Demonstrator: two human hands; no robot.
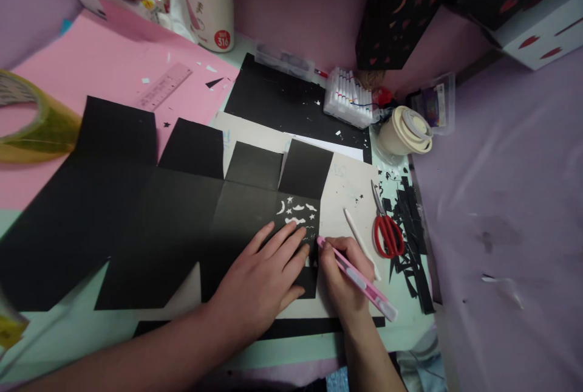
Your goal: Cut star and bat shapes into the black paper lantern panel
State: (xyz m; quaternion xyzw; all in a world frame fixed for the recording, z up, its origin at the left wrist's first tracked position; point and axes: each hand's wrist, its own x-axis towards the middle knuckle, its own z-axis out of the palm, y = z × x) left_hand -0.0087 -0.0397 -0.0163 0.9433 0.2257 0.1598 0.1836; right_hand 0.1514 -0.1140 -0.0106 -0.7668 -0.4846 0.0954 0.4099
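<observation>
A large black card sheet (pixel 150 209), creased into panels with flaps, lies flat across the desk. Its right panel has small star, moon and cloud shapes (pixel 298 209) cut through it. My left hand (pixel 266 273) lies flat on that panel, fingers stretched out, pressing the card down. My right hand (pixel 339 276) is closed round a pink craft knife (pixel 357 279), whose tip meets the card just right of my left fingertips.
Red-handled scissors (pixel 387 231), a white stick (pixel 359 240) and black paper scraps (pixel 410 246) lie to the right. Tape rolls (pixel 405 130), a marker pack (pixel 350 97), a white bottle (pixel 207 0), a pink sheet with ruler (pixel 164 85) and a large tape roll (pixel 31 121) stand behind.
</observation>
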